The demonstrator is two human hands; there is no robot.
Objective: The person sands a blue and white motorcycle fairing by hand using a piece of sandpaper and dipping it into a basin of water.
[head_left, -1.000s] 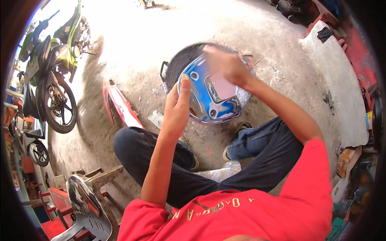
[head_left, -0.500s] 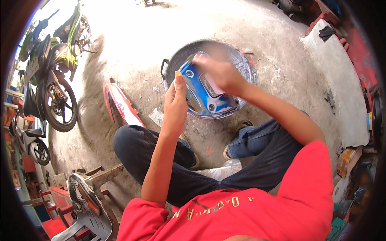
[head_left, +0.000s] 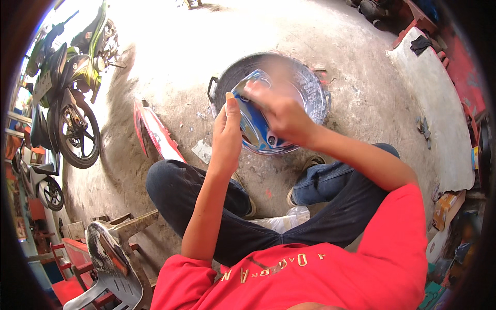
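Observation:
My left hand (head_left: 227, 132) is closed on the near-left edge of a glossy blue plastic panel (head_left: 251, 120), its thumb lying on top. Silver and dark graphics and round holes mark the panel, which looks like a motorcycle body part. It is tilted over a round black basin (head_left: 221, 81) with side handles, standing on the floor between my feet. Across the panel's upper face lies my right hand (head_left: 284, 111), fingers curled and pressed down. Its fingertips are smeared by motion, and whatever they may hold is hidden. The hand also covers much of the panel's right side.
A red and white panel (head_left: 157, 132) lies left of the basin, beside a pale scrap (head_left: 202, 151). Motorcycles (head_left: 72, 113) stand further left. A worn grey chair (head_left: 116, 268) is near my left elbow. A low white ledge (head_left: 439, 113) runs along the right.
My right hand has shifted slightly left and toward me over the panel, covering more of its middle. The panel is tilted a little differently. My left hand keeps its grip.

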